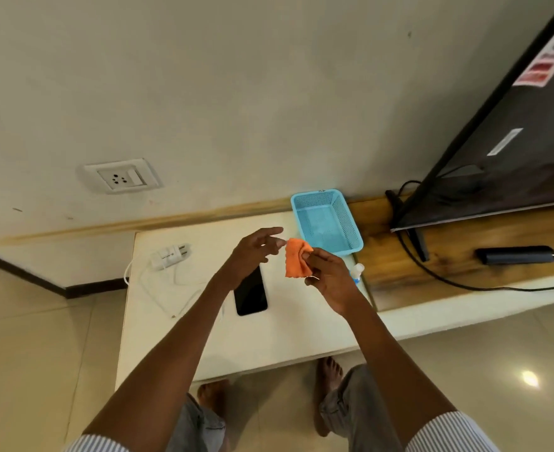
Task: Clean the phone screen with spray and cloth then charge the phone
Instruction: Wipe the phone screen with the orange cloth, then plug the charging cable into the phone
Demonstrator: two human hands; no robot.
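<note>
**Cloth in hand, phone waiting on the bench**

Standing at the white bench, the person holds an orange cloth up in the air above its far right part. The right hand has the cloth pinched between thumb and fingers, its grip closed on the near edge so the fabric hangs loosely crumpled. The left hand hovers just beside the cloth with fingers spread and slack, holding nothing; whether a fingertip touches the cloth I cannot tell.

Below the hands the phone lies flat, dark screen up, near the middle of the bench. The spray bottle stands at the right edge, mostly hidden behind the right wrist. A white charger with its cable lies toward the far left corner, the cable looping down toward the front. A blue basket sits at the far right corner, and a wall socket is set in the wall above the left side.

To my eye this is the cleaning step, with the cloth being readied for wiping. I cannot tell from here whether the screen is already wet. The next move likely calls for spreading or folding the cloth into a flat pad with both hands, then bringing it down onto the screen while one hand steadies the phone. Charging is not yet begun: the charger is unplugged, well apart from the socket.
</note>
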